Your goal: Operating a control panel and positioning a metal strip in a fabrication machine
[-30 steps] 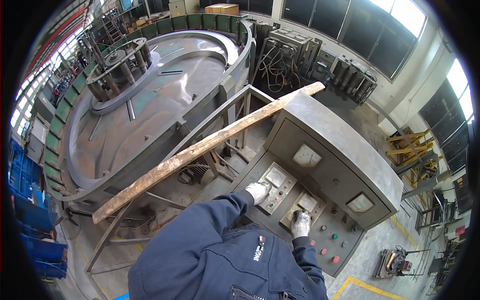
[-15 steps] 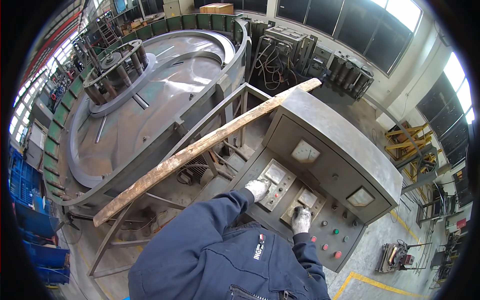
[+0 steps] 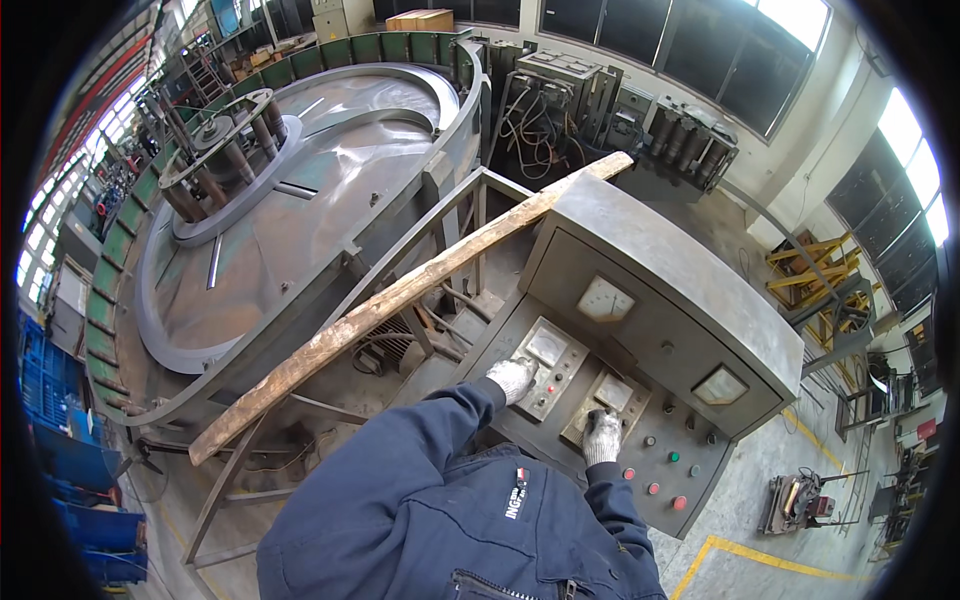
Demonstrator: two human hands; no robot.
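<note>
A grey control console [image 3: 680, 270] slopes up in front of me, with dial gauges and two small control boxes on it. Wearing a pale knit glove, my left hand [image 3: 513, 379] is closed at the left edge of the left control box [image 3: 546, 372]. Likewise gloved, my right hand [image 3: 603, 436] is closed over the lower part of the right control box [image 3: 616, 392]. Whatever the fingers grip is hidden beneath them. Red push buttons [image 3: 680, 503] and a green one [image 3: 674, 456] sit to the right of my right hand.
A long wooden pole [image 3: 410, 290] lies slantwise across a metal frame, reaching the console. Beyond it is a large round machine with a slotted turntable [image 3: 250, 270] inside a green-ribbed rim. At right are yellow steel frames [image 3: 815, 280] and a small wheeled machine [image 3: 800, 503].
The turntable has turned a little counterclockwise, its slots shifting around the centre. Both hands stay at their control boxes. The whole view has shifted slightly.
</note>
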